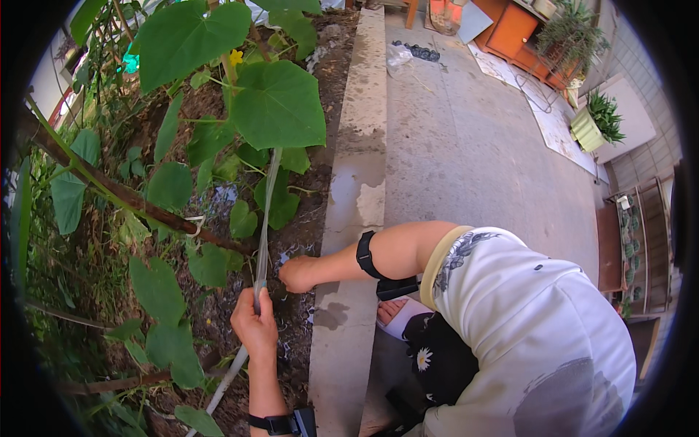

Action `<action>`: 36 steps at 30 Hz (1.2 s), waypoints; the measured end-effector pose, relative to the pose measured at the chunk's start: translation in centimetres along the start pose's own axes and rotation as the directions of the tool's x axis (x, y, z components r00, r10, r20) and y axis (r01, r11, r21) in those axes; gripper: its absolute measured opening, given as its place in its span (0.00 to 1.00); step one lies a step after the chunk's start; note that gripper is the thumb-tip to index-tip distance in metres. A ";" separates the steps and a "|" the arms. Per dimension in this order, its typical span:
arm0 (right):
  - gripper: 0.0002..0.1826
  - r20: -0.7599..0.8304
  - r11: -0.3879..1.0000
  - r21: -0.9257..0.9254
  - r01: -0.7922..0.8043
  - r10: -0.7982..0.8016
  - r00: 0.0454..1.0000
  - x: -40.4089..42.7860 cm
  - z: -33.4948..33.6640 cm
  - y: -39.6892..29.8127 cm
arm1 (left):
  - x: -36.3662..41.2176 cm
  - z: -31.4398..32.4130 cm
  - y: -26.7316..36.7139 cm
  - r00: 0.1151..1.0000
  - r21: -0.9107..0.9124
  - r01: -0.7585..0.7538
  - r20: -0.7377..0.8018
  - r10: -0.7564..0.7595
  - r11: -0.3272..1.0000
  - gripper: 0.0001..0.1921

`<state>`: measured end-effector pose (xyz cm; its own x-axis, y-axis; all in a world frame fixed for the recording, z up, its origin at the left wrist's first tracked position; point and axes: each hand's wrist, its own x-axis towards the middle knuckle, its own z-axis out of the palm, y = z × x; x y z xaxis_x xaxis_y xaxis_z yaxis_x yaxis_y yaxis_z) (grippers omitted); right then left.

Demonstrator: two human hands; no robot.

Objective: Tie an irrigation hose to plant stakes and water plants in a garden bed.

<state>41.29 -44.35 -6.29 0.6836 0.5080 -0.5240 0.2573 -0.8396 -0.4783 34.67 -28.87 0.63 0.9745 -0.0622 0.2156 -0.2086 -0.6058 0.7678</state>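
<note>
My left hand (255, 323) is closed around a clear plastic hose (266, 218). From the hand, the hose runs up under a broad cucumber-like leaf (278, 104); below, a pale grey length (226, 377) continues to the lower left. My right hand (297, 273) is curled low over wet, dark soil (292, 338), just right of the hose. Its fingertips are hidden, so whether it grips anything is unclear. A wooden stake (164, 217) slants down towards the hose, with a white tie (196, 225) around it. Water glistens on the ground.
A concrete curb (341, 349) with wet patches separates the bed from the paved floor (480, 147). Leafy vines with a yellow flower (236, 57) fill the left. Potted plants (598, 120), an orange cabinet (510, 31) and a shelf rack (636, 246) stand right. My foot (393, 314) is beside the curb.
</note>
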 end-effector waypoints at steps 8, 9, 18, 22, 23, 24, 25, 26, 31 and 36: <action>0.16 -0.004 1.000 0.005 -0.004 0.004 1.000 -0.1 0.0 0.1 | 0.0 0.1 0.0 1.000 0.000 -0.001 -0.001 0.001 1.000 0.13; 0.16 -0.002 1.000 0.004 -0.004 0.004 1.000 -0.2 0.0 0.1 | -0.1 0.1 0.0 1.000 0.000 0.001 -0.002 -0.001 1.000 0.13; 0.16 -0.003 1.000 -0.020 0.000 0.000 1.000 0.3 0.3 0.3 | -0.1 0.1 -0.2 1.000 -0.023 0.009 0.018 -0.008 1.000 0.13; 0.15 -0.001 1.000 -0.015 0.000 0.000 1.000 0.3 0.3 0.3 | -0.2 0.0 0.0 1.000 -0.029 0.006 0.020 -0.005 1.000 0.12; 0.15 -0.001 1.000 -0.014 0.001 -0.001 1.000 0.3 0.4 0.3 | -0.1 0.0 0.1 1.000 -0.030 0.005 0.023 -0.004 1.000 0.12; 0.15 -0.002 1.000 -0.014 0.000 0.000 1.000 0.4 0.4 0.4 | -0.1 0.0 0.2 1.000 -0.031 0.004 0.023 -0.003 1.000 0.12; 0.15 0.000 1.000 -0.014 -0.004 0.004 1.000 0.4 0.4 0.4 | -0.1 0.0 0.4 1.000 -0.032 -0.011 0.024 0.012 0.999 0.11; 0.15 0.001 1.000 -0.013 -0.009 0.009 1.000 0.5 0.5 0.5 | 0.0 0.0 0.5 0.999 -0.033 -0.026 0.025 0.026 0.999 0.11; 0.14 -0.005 1.000 -0.008 0.000 0.000 1.000 0.4 0.4 0.4 | -0.1 0.0 0.6 1.000 -0.045 -0.007 0.025 0.009 0.999 0.11; 0.14 -0.006 1.000 -0.009 -0.009 0.008 1.000 0.1 0.2 0.2 | -0.1 0.0 0.4 0.999 -0.043 0.009 0.040 -0.007 0.999 0.12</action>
<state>41.28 -44.40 -6.59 0.6899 0.4997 -0.5238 0.2577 -0.8457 -0.4674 34.48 -29.07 0.93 0.9785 -0.0894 0.1861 -0.2034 -0.5719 0.7947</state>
